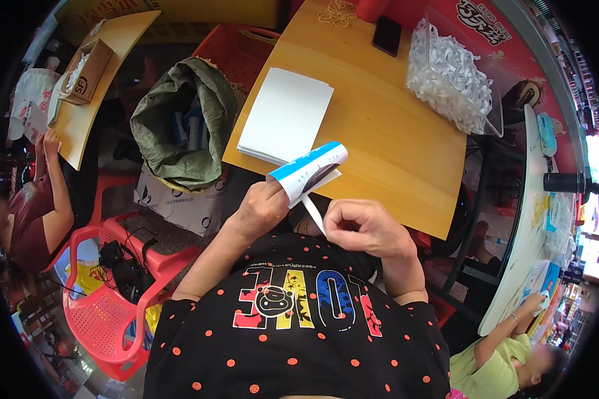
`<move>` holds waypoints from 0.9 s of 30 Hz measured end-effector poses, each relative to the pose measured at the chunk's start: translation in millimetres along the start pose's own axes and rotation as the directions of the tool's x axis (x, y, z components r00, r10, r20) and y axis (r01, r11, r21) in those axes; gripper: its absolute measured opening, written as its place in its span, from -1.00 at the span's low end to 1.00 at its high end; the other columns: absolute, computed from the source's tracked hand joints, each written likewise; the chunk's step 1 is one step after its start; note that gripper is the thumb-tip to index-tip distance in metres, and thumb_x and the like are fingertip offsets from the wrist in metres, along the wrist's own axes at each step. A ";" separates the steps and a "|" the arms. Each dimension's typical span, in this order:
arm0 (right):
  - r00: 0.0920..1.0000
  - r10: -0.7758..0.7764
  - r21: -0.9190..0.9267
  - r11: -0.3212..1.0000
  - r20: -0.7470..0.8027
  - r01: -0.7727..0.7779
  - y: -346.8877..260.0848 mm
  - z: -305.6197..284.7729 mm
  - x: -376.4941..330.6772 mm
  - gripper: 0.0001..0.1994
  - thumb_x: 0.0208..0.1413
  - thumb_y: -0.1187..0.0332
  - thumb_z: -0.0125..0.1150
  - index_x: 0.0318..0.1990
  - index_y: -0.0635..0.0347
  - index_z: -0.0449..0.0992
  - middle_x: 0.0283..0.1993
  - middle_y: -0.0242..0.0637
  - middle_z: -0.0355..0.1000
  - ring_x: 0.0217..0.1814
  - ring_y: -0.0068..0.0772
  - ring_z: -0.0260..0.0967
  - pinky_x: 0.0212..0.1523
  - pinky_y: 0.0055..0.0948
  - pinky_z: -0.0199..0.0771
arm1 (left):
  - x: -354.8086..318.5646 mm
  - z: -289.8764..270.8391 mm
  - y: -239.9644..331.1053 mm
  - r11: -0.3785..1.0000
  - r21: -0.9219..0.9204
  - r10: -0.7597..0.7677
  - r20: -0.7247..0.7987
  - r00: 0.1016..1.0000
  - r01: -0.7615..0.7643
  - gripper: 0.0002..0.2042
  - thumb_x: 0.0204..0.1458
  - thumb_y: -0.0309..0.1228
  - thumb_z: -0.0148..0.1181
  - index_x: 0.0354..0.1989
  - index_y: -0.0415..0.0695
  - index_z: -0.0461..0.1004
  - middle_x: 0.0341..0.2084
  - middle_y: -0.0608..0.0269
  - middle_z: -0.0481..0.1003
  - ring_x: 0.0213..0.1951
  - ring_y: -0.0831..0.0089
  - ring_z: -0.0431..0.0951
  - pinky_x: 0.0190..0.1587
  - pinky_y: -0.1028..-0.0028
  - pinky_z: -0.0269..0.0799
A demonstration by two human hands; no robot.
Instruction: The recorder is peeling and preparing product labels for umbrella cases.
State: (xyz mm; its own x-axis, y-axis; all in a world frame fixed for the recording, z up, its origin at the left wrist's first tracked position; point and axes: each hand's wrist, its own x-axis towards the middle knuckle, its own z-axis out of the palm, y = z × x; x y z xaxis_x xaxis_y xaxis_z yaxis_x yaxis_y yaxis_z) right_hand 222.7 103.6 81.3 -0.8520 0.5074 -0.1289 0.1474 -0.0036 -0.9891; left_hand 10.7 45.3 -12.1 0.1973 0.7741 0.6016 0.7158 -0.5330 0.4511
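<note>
My left hand (261, 209) is closed around the lower end of a rolled paper sheet (308, 170), white with a blue band and a dark printed picture. The roll tilts up to the right over the table's near edge. A narrow white paper strip (315, 215) runs from the roll's lower edge to my right hand (367, 227), whose thumb and forefinger pinch its end. Whether the strip is still attached to the roll I cannot tell. Just beyond the roll, a stack of white sheets (286, 113) lies on the wooden table (386, 146).
A clear plastic bin (454, 80) of white strips, a black phone (387, 36) and rubber bands (337, 13) are at the table's far side. Left stands a green sack (180, 123) holding rolled papers, beside a red chair (113, 299). Other people sit at both sides.
</note>
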 end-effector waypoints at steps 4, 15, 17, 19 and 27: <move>0.995 -0.077 0.156 0.986 0.070 0.066 -25.0 -17.8 -7.1 -0.93 -0.02 0.53 0.20 -0.47 0.26 0.43 -0.44 -0.42 0.35 -0.44 -0.66 0.27 -0.43 -0.62 0.26 | 9.8 -5.0 1.9 0.992 -0.111 -0.067 -0.059 0.996 0.061 -0.64 -0.32 -0.69 0.27 -0.22 -0.34 0.49 -0.40 0.00 0.53 -0.39 0.11 0.58 -0.35 0.34 0.49; 0.394 -0.444 -0.564 0.779 -0.805 -0.274 -6.7 -276.5 25.5 -0.83 -0.03 0.36 0.20 -0.31 0.25 0.49 -0.46 -0.26 0.42 -0.46 -0.46 0.33 -0.38 -0.54 0.30 | 8.0 -5.0 24.5 0.385 -0.812 -0.663 0.087 0.744 0.438 -0.80 0.06 -0.65 0.07 -0.14 -0.43 0.47 -0.31 0.02 0.55 -0.29 0.29 0.60 -0.17 0.42 0.57; 0.310 -0.606 -0.654 0.499 -0.733 -0.569 10.2 -290.3 35.7 -0.83 -0.01 0.39 0.18 -0.26 0.25 0.51 -0.43 -0.19 0.45 -0.43 -0.35 0.39 -0.33 -0.46 0.36 | 6.4 -8.1 23.1 0.285 -0.863 -0.703 0.108 0.703 0.417 -0.80 0.07 -0.62 0.06 -0.14 -0.43 0.46 -0.31 -0.02 0.55 -0.31 0.27 0.61 -0.20 0.41 0.58; 0.236 -0.693 -0.655 0.432 -0.681 -0.620 19.7 -287.1 35.0 -0.84 0.01 0.42 0.17 -0.23 0.24 0.53 -0.38 -0.13 0.48 -0.38 -0.25 0.42 -0.29 -0.38 0.40 | 5.0 -12.9 21.8 0.237 -0.874 -0.732 0.127 0.669 0.425 -0.78 0.08 -0.58 0.06 -0.14 -0.45 0.45 -0.31 -0.05 0.54 -0.33 0.25 0.62 -0.22 0.42 0.58; 0.545 -0.375 -0.389 0.916 -0.750 0.095 28.1 -70.2 35.5 -0.95 0.05 0.51 0.22 -0.32 0.23 0.54 -0.43 -0.45 0.39 -0.43 -0.71 0.22 -0.40 -0.68 0.23 | 14.1 -12.9 8.0 -0.047 -0.913 -0.795 0.280 0.538 0.405 -0.76 0.06 -0.50 0.10 -0.17 -0.43 0.47 -0.33 -0.07 0.56 -0.34 0.27 0.63 -0.27 0.45 0.58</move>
State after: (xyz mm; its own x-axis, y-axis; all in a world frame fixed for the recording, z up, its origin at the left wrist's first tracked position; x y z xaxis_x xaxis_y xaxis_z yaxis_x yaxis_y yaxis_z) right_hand 231.8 182.0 54.0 -0.1426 0.9242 0.3542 0.2498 0.3798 -0.8907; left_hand 10.6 47.6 8.5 -0.2757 0.9358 -0.2199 -0.5653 0.0272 0.8244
